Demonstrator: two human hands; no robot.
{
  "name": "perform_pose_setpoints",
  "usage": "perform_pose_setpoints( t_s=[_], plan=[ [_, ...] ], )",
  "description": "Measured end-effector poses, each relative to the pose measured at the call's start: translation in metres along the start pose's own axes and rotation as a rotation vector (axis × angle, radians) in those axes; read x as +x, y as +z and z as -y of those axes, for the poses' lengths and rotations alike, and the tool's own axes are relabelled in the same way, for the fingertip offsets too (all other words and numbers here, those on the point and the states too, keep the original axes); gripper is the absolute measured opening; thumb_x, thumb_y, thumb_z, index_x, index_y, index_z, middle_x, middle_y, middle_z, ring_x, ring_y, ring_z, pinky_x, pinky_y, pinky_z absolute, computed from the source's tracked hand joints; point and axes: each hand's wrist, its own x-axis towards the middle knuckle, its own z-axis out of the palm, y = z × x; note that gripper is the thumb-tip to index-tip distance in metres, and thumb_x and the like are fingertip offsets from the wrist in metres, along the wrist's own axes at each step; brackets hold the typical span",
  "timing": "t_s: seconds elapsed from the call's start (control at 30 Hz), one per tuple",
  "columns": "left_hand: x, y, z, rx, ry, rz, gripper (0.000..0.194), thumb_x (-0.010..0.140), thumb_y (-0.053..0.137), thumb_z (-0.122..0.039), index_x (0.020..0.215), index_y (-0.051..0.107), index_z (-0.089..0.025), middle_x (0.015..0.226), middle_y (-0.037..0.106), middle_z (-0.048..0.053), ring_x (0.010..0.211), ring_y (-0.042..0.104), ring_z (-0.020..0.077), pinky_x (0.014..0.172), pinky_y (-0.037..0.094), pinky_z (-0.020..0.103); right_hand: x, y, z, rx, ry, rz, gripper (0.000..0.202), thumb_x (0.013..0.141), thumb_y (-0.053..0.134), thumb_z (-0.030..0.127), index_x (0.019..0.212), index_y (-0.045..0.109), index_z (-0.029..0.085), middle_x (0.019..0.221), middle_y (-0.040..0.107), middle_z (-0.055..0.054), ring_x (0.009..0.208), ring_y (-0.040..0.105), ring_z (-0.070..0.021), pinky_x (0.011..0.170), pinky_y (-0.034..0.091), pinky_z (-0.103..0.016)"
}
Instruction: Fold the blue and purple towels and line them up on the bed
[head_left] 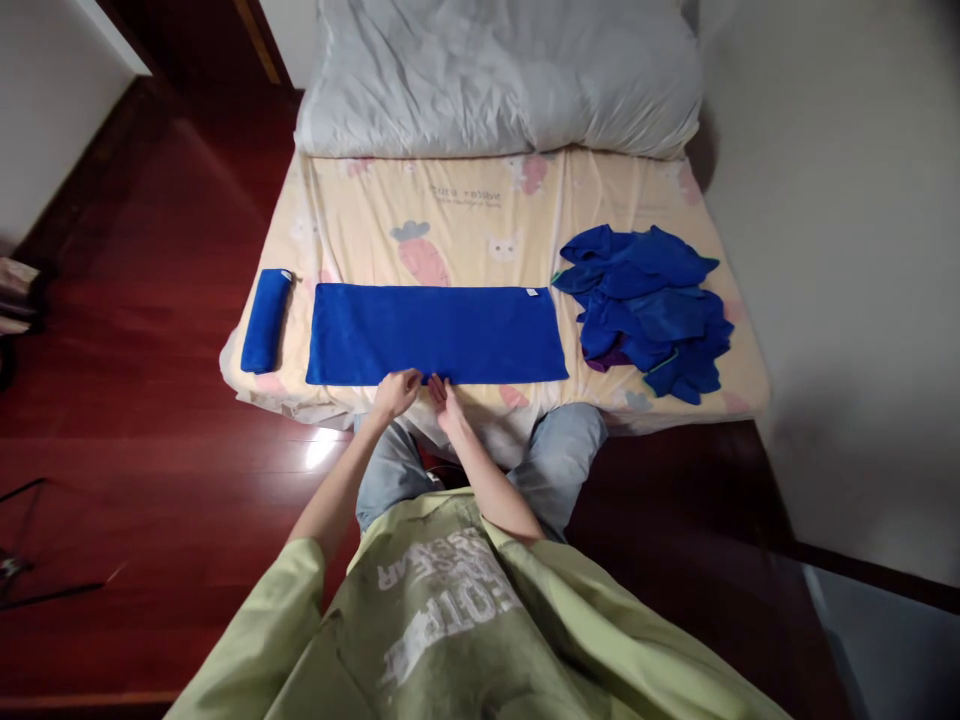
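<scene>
A blue towel [442, 330] lies flat as a long rectangle across the bed, with a small white tag at its far right corner. At the middle of its near edge is my left hand [400, 393], fingers curled in; whether they grip the edge is hidden. Just right of it, my right hand [445, 402] is turned partly palm up, with its fingers stretched out against the same edge. To the left lies a rolled blue towel [265, 320]. A loose heap of crumpled blue towels [652, 305] sits on the right, with a bit of purple cloth [609, 359] under it.
The bed carries a cream sheet [480, 240] printed with carrots and cat faces. A puffy pale grey quilt [502, 80] is bunched at the far end. My knees touch the bed's near side. A wall rises at right; dark red floor [150, 400] spreads left.
</scene>
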Motion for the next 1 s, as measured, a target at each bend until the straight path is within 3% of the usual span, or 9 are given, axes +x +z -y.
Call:
perform_pose_setpoints(
  t_s=[0.1, 0.2, 0.33, 0.47, 0.6, 0.77, 1.0],
  plan=[
    [0.066, -0.030, -0.019, 0.059, 0.015, 0.026, 0.036, 0.101, 0.047, -0.034, 0.121, 0.075, -0.022, 0.107, 0.077, 0.011, 0.101, 0.071, 0.0244, 0.087, 0.051, 0.030, 0.000, -0.003, -0.003, -0.018, -0.025, 0.007, 0.016, 0.101, 0.054, 0.031, 0.104, 0.067, 0.022, 0.129, 0.073, -0.008, 0.124, 0.069, -0.0173, 0.111, 0.057, -0.039],
    [0.129, -0.047, -0.032, 0.146, -0.012, 0.080, 0.035, 0.101, 0.049, -0.033, 0.119, 0.076, -0.021, 0.113, 0.075, 0.014, 0.104, 0.069, 0.0268, 0.092, 0.052, 0.035, 0.000, -0.010, -0.006, 0.002, -0.024, 0.048, 0.015, 0.101, 0.052, 0.028, 0.097, 0.066, 0.023, 0.130, 0.073, -0.007, 0.119, 0.071, -0.0158, 0.112, 0.055, -0.038],
    [0.201, -0.052, -0.038, 0.164, -0.051, 0.130, 0.035, 0.102, 0.048, -0.032, 0.120, 0.075, -0.019, 0.112, 0.073, 0.015, 0.106, 0.068, 0.0259, 0.097, 0.052, 0.038, 0.001, -0.017, -0.008, 0.043, 0.013, 0.075, 0.023, 0.102, 0.046, 0.020, 0.092, 0.066, 0.025, 0.127, 0.075, -0.003, 0.112, 0.074, -0.0130, 0.111, 0.055, -0.036],
    [0.255, -0.048, -0.036, 0.215, -0.064, 0.149, 0.039, 0.102, 0.052, -0.029, 0.133, 0.067, -0.011, 0.121, 0.069, 0.021, 0.113, 0.066, 0.0291, 0.100, 0.051, 0.043, 0.003, -0.016, -0.012, 0.059, 0.002, 0.037, 0.010, 0.100, 0.060, 0.028, 0.095, 0.069, 0.025, 0.127, 0.075, -0.004, 0.110, 0.074, -0.0149, 0.107, 0.058, -0.034],
    [0.286, -0.043, -0.034, 0.228, -0.091, 0.180, 0.047, 0.102, 0.053, -0.027, 0.142, 0.058, -0.002, 0.132, 0.062, 0.028, 0.124, 0.061, 0.0356, 0.105, 0.048, 0.048, -0.001, -0.008, -0.013, 0.065, 0.037, 0.005, 0.004, 0.096, 0.068, 0.027, 0.096, 0.070, 0.023, 0.131, 0.074, -0.006, 0.108, 0.074, -0.0158, 0.102, 0.060, -0.034],
    [0.298, -0.041, -0.038, 0.271, -0.121, 0.226, 0.050, 0.101, 0.055, -0.041, 0.142, 0.062, -0.013, 0.137, 0.062, 0.021, 0.129, 0.059, 0.0337, 0.106, 0.048, 0.040, -0.010, 0.001, -0.010, 0.130, 0.053, -0.031, 0.012, 0.097, 0.068, 0.032, 0.100, 0.068, 0.021, 0.134, 0.073, -0.008, 0.109, 0.074, -0.0149, 0.101, 0.060, -0.032],
    [0.303, -0.042, -0.046, 0.242, -0.183, 0.274, 0.039, 0.099, 0.057, -0.037, 0.120, 0.075, -0.010, 0.104, 0.074, 0.018, 0.117, 0.066, 0.0327, 0.103, 0.050, 0.039, -0.013, 0.005, -0.010, 0.141, 0.042, -0.054, 0.012, 0.096, 0.070, 0.031, 0.101, 0.067, 0.021, 0.134, 0.073, -0.008, 0.105, 0.074, -0.0136, 0.099, 0.060, -0.030]
  ],
)
